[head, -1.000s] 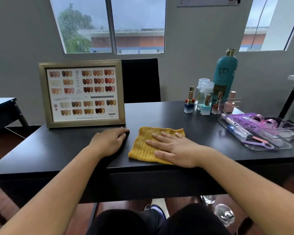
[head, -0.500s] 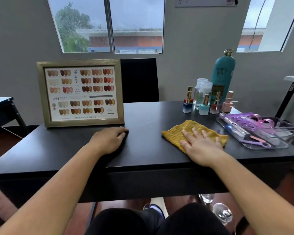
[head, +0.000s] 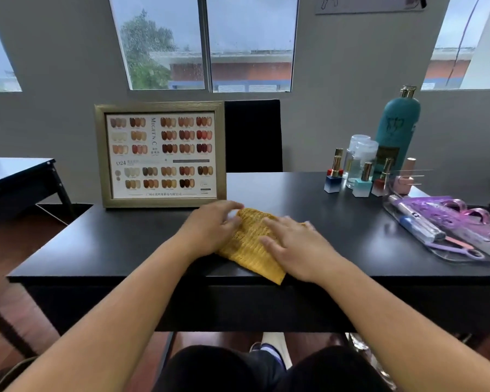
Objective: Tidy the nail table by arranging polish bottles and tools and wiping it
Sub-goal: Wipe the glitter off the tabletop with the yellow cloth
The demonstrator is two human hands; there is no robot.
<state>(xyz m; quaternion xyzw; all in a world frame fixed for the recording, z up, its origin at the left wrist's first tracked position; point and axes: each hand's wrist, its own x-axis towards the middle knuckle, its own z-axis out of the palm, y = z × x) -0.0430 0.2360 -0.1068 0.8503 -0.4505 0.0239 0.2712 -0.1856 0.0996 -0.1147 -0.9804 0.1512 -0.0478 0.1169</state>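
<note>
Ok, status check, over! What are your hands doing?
Right hand flat on yellow cloth. Left hand touching cloth's left edge. Cloth mid-table, near front edge. Nothing in the way.

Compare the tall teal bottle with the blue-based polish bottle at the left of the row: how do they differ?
The teal bottle is much taller and rounded; the blue-based polish bottle is small with a square base. The teal bottle stands behind the row; the polish bottle stands at its front left end. The teal one is a single colour; the polish base fades blue to white. Both stand upright with gold caps.
</note>
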